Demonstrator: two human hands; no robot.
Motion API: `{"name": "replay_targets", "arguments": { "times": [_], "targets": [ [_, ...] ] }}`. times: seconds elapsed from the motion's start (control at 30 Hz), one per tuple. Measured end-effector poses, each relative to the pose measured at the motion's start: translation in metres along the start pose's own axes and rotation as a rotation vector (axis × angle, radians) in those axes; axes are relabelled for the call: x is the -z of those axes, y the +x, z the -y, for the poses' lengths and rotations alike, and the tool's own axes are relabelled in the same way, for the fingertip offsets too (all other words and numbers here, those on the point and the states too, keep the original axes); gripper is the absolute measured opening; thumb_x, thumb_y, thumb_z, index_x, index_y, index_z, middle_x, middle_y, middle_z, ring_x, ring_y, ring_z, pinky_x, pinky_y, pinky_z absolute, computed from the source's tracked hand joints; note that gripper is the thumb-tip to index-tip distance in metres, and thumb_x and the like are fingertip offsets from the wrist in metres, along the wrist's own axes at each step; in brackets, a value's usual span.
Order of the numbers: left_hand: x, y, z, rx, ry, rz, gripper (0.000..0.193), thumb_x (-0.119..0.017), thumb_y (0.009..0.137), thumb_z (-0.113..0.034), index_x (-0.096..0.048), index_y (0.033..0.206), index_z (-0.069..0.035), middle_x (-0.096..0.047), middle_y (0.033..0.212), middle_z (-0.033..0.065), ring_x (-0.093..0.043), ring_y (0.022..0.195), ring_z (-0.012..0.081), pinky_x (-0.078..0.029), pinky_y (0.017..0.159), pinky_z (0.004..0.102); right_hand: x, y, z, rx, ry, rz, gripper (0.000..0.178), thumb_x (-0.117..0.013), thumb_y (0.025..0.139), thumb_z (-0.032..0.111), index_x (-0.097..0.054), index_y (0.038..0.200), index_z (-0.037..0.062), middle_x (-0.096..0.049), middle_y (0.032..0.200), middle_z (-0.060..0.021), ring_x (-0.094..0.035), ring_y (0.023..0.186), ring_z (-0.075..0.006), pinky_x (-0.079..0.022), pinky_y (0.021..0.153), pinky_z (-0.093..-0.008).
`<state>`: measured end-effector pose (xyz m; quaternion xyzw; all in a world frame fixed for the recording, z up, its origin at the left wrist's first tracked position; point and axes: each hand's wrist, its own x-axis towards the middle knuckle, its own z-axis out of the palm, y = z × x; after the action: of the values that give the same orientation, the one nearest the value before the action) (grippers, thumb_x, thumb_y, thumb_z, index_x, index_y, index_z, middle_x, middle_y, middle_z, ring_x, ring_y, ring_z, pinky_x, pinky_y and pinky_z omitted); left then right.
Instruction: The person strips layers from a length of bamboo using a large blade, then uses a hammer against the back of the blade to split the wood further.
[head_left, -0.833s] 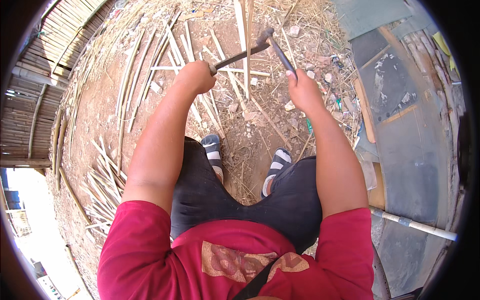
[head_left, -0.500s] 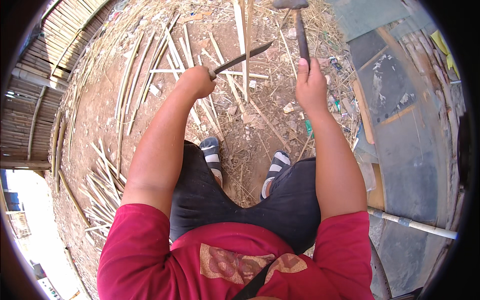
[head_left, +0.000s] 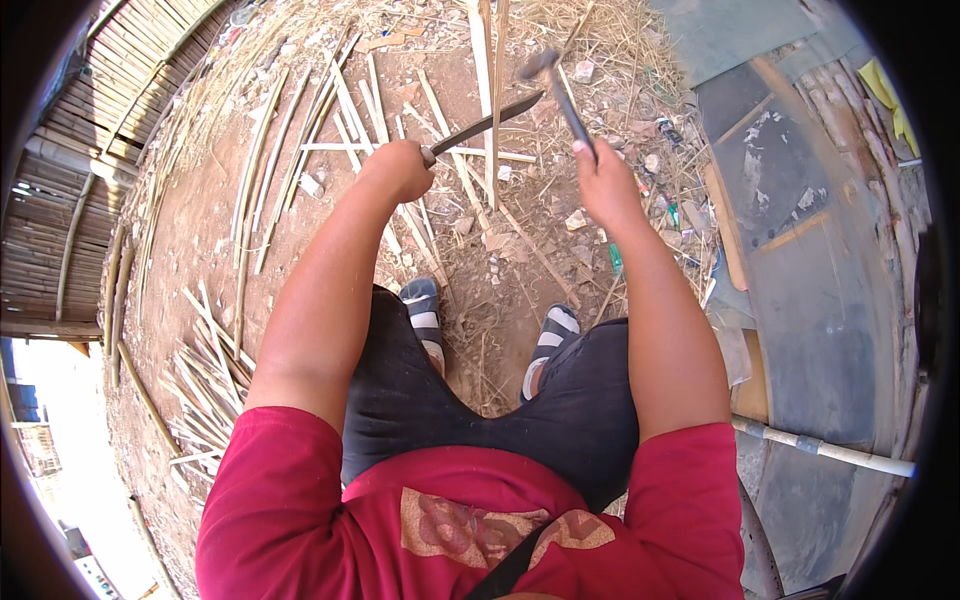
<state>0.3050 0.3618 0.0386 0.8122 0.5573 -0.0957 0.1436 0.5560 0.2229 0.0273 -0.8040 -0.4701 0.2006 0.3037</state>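
My left hand (head_left: 398, 170) is closed round the handle of a long-bladed knife (head_left: 487, 124), whose dark blade points up and to the right. The blade lies in the split of a long pale bamboo pole (head_left: 481, 58) that comes in from the top edge; one split strip (head_left: 495, 150) hangs down past the blade. In my right hand (head_left: 608, 183) is a hammer (head_left: 572, 105), gripped by its dark handle. Its head (head_left: 539, 65) is raised just beyond the knife's tip, apart from the blade.
Split bamboo strips (head_left: 262, 165) lie across the dirt at the left, with a heap of shorter ones (head_left: 205, 385) nearer. A bamboo wall (head_left: 50, 225) stands far left. Dark panels (head_left: 790, 290) line the right side. Rubble and straw (head_left: 620, 60) litter the ground near my sandalled feet.
The hammer has swung left and down toward the knife's tip, and my right hand has shifted slightly left and lower. My left hand and the knife have barely moved.
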Motion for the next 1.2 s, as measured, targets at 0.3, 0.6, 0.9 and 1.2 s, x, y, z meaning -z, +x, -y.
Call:
{"name": "replay_targets", "arguments": {
  "times": [0.3,0.6,0.9,1.2],
  "targets": [
    [-0.016,0.014,0.004,-0.086,-0.02,-0.026,0.031,-0.065,0.087,-0.029,-0.074,0.111,-0.01,-0.073,0.107,0.0186,-0.069,0.101,0.0369,-0.056,0.09,0.0448,0.02,-0.012,0.024,0.265,0.218,-0.439,0.04,-0.048,0.107,0.039,-0.059,0.097,0.0019,-0.065,0.071,-0.0168,-0.066,0.064,-0.0364,-0.048,0.06,-0.0463],
    [-0.028,0.018,0.01,-0.127,-0.055,-0.08,0.034,-0.06,0.09,-0.03,-0.072,0.105,-0.003,-0.072,0.104,0.0224,-0.069,0.099,0.0391,-0.055,0.091,0.0463,-0.013,0.01,-0.011,0.043,-0.065,-0.12,0.043,-0.046,0.106,0.043,-0.063,0.109,0.0039,-0.068,0.077,-0.0189,-0.07,0.081,-0.0405,-0.05,0.072,-0.0521],
    [-0.03,0.022,0.008,-0.102,-0.015,-0.02,0.03,-0.06,0.089,-0.026,-0.073,0.109,-0.008,-0.073,0.104,0.0202,-0.069,0.1,0.0378,-0.055,0.09,0.0452,-0.024,0.006,-0.019,0.141,-0.001,-0.24,0.043,-0.044,0.106,0.044,-0.062,0.106,0.0047,-0.069,0.08,-0.019,-0.069,0.075,-0.0385,-0.052,0.069,-0.0499],
    [-0.035,0.026,0.005,-0.012,-0.031,0.0,0.033,-0.064,0.088,-0.028,-0.073,0.113,-0.009,-0.072,0.108,0.0194,-0.069,0.103,0.0363,-0.055,0.093,0.0442,0.001,0.005,0.003,0.091,0.103,-0.249,0.046,-0.044,0.106,0.043,-0.062,0.102,0.0017,-0.067,0.081,-0.0217,-0.068,0.081,-0.0414,-0.049,0.074,-0.0509]
  ]
}}
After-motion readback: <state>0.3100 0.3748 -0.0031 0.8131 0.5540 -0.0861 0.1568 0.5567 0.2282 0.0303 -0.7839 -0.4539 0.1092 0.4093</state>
